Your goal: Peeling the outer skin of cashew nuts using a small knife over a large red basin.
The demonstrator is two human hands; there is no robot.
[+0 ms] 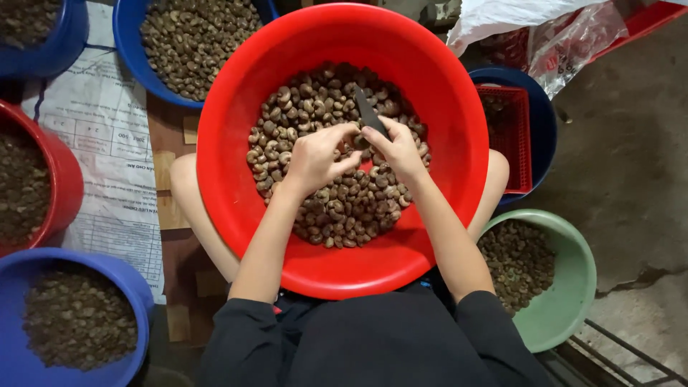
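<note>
A dark knife (368,112) pointed up and slightly left, away from the person, its long axis running from the right hand (398,148) toward the far rim of a red basin (229,179). The right hand gripped its lower end. The left hand (315,159), touching the right, pinched a nut (360,142) just under the blade. Both worked above the basin's heap of nuts (337,208), with blue (132,36) and green (573,287) basins around it.

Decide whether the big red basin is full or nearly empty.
Partly full: nuts cover the floor of the red basin; its walls are bare.
</note>
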